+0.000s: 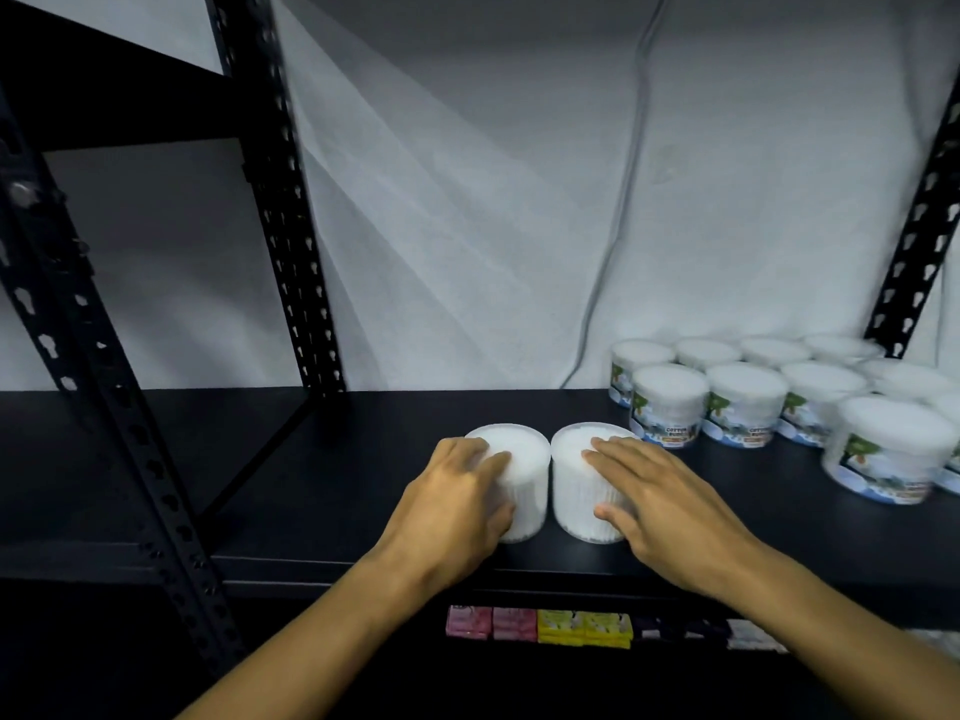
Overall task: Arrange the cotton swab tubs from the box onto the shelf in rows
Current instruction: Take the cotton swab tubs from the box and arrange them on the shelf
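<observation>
Two clear round cotton swab tubs stand side by side, touching, near the front of the black shelf [322, 491]. My left hand [457, 496] grips the left tub [524, 475] from its left side, fingers over the lid. My right hand [660, 501] grips the right tub [576, 480] from its right side, thumb on the wall. Several more labelled tubs [748, 402] stand in rows at the back right of the shelf. The box is out of view.
Black slotted uprights [291, 215] rise at the left and at the far right [919, 220]. A white wall with a hanging cable [618, 215] backs the shelf. Small pink and yellow packs [540, 623] lie on the shelf below.
</observation>
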